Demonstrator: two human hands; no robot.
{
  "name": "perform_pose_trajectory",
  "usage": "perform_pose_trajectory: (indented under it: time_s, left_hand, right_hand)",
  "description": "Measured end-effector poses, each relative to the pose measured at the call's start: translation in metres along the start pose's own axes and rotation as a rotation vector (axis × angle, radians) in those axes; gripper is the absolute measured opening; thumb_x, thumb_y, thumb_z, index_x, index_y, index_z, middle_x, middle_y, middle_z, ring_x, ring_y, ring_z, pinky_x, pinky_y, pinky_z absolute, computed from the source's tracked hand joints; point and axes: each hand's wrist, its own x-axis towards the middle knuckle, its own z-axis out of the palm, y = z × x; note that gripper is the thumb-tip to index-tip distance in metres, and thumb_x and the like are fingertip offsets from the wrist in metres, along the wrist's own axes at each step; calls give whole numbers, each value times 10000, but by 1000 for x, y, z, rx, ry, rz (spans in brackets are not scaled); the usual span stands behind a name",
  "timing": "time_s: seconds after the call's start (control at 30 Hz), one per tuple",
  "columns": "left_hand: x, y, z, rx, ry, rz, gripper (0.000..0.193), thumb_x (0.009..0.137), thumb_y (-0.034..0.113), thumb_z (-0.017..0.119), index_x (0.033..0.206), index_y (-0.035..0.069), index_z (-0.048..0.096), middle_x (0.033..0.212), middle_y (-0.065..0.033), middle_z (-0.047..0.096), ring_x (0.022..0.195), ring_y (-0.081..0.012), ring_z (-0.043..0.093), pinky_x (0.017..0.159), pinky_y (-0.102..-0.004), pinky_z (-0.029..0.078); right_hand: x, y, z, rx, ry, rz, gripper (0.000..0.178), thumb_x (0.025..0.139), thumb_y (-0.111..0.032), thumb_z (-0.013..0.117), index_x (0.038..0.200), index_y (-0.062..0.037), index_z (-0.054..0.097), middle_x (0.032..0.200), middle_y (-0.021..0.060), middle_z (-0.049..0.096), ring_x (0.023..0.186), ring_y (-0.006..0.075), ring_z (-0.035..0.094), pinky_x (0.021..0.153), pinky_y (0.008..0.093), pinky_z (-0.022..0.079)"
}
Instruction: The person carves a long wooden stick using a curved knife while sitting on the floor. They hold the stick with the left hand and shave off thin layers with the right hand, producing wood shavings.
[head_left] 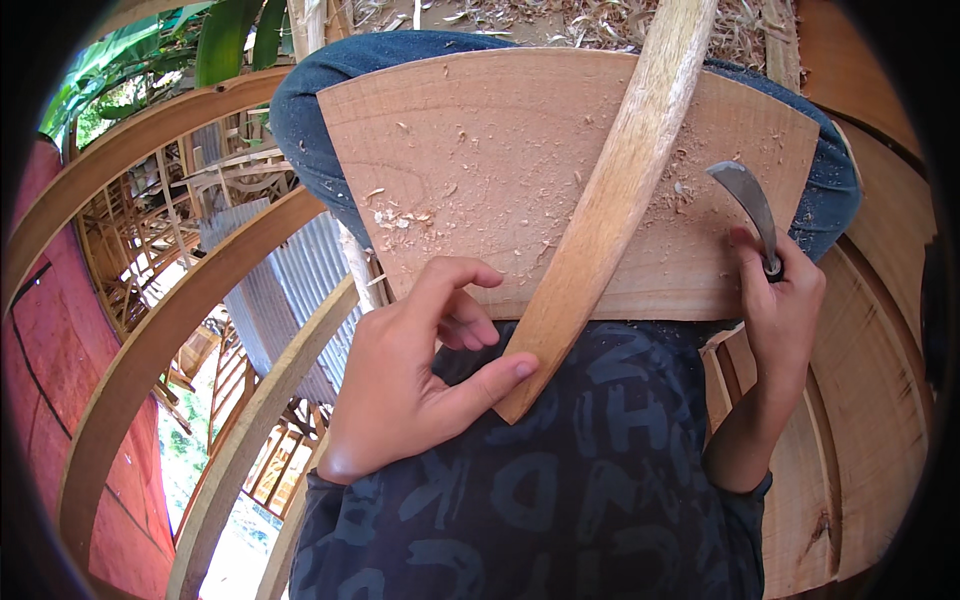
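Across my lap lies a broad board (pixel 480 170) with a curved far edge, sprinkled with fine shavings. A long wooden strip (pixel 600 220) rests slantwise over it, its smooth near end against my dark shirt and its rougher part running off the far edge of view. Beside that near end is my left hand (pixel 410 370), its thumb tip touching the strip while the other fingers are loosely bent and apart from it. My right hand (pixel 785 290) grips the handle of a hooked carving knife (pixel 750 205) above the board's right side; the curved blade points away and leftward.
Curved wooden ribs (pixel 190 265) arch along my left, with corrugated metal sheets (pixel 285 290) and stacked sticks below them. Wide planks (pixel 860 400) curve up on my right. A heap of wood shavings (pixel 570 20) lies beyond my knees.
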Motion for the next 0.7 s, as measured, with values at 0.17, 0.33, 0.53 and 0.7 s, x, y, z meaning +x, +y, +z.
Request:
perform_pose_trajectory:
  time_s: [0.17,0.33,0.53,0.7]
  left_hand:
    - [-1,14,-18,-181,157,688,230,712,61,736,906,-6,632,788,-125,638,678,-203,632,631,-307,526]
    - [3,32,-31,-192,-139,1123,227,919,273,492,1119,174,529,852,-54,602,667,-163,593,619,-309,561]
    - [-13,43,-27,-176,-34,1063,336,962,386,370,1209,258,560,863,-51,602,630,-188,589,588,-324,555]
    - [-22,31,-40,-84,-75,1073,436,913,489,420,1215,203,551,847,-67,617,649,-232,594,609,-346,554]
  right_hand:
    - [0,1,1,8,31,-3,178,820,-128,632,894,32,651,586,18,487,579,56,403,517,233,358]
    - [0,-2,3,10,26,-16,187,821,-137,637,894,34,650,582,12,477,578,53,398,513,229,352]
    - [2,-6,3,7,14,33,191,833,-154,633,882,30,645,590,-19,457,588,46,387,519,230,341]
    - [2,-3,1,12,24,-1,191,840,-159,627,871,28,646,591,-21,459,585,50,389,521,229,340]
